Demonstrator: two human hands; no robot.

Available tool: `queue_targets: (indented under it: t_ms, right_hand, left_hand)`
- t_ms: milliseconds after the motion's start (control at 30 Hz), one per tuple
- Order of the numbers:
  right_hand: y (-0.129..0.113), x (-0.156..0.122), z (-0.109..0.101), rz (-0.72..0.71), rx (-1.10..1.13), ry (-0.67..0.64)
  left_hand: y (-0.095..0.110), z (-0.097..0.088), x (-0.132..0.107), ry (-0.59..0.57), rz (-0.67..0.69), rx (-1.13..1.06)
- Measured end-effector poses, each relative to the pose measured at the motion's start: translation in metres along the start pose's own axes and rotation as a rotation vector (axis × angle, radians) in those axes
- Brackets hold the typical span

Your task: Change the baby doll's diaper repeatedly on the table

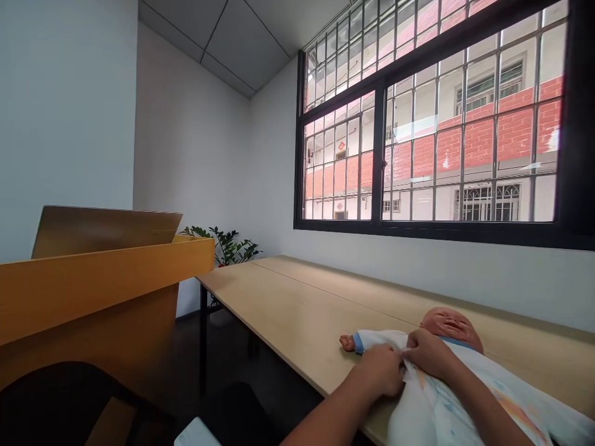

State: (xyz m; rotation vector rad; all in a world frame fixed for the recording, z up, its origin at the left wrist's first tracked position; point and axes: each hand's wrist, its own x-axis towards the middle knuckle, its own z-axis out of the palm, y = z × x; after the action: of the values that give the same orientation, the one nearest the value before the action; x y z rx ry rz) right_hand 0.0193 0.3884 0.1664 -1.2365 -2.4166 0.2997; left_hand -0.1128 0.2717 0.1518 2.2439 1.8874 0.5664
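Note:
A baby doll [453,325] lies on its back at the table's right side, its head toward the wall. It wears a white garment [416,415] with coloured prints and blue trim at collar and cuff. One sleeve [379,337] stretches left, with the doll's small hand [346,342] poking out of it. My left hand [380,368] is closed on the garment's edge near the underarm. Close beside it, just below the doll's chin, my right hand [428,352] pinches the cloth at the chest. The fabric between my fingers is mostly hidden.
The doll rests on a long light wooden table [279,310] along the wall under a barred window [427,142]. To the left stands an orange-brown wooden desk [106,272] with a screen panel [109,232]. A leafy plant [232,246] is behind it. Dark chairs [60,396] sit low down.

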Motion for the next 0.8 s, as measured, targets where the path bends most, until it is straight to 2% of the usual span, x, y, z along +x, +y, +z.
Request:
queue_targets:
  t_ms: [200,467,600,800]
  right_hand:
    - [-0.008,-0.013,-0.009,0.031,0.094,-0.009]
    - [-0.003,-0.031,-0.018,0.058,0.196,-0.002]
    - [-0.003,-0.037,-0.019,0.06,0.254,0.015]
    - [0.004,-0.034,-0.019,0.02,0.403,0.023]
  left_hand:
    - [-0.003,0.007,-0.002,0.044,-0.02,0.072]
    - [-0.006,0.012,0.004,0.0,0.047,-0.085]
    - [-0.005,0.01,0.008,-0.032,-0.054,-0.256]
    - [-0.01,0.005,0.017,-0.226,-0.226,-0.486]
